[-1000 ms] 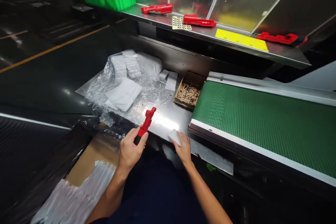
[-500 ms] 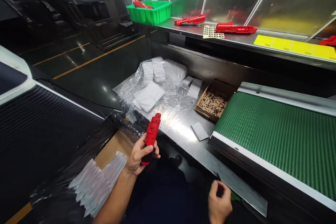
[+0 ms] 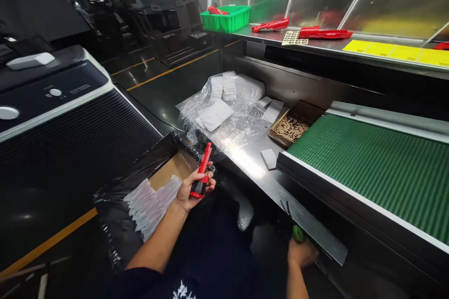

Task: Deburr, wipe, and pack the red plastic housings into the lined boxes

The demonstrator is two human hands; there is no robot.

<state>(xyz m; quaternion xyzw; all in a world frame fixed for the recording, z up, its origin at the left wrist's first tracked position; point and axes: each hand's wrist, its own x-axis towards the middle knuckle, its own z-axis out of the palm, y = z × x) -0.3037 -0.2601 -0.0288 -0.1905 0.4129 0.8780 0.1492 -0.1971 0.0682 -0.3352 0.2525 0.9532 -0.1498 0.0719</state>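
Evidently part-done: white packs (image 3: 150, 203) lay in box (image 3: 175, 163) left of left hand (image 3: 187, 192); red piece (image 3: 204, 161), gripped there, was bare; other red parts (image 3: 326, 33) lay beyond hands. Right hand (image 3: 302, 253) was at green handle (image 3: 298, 233), grip unclear.
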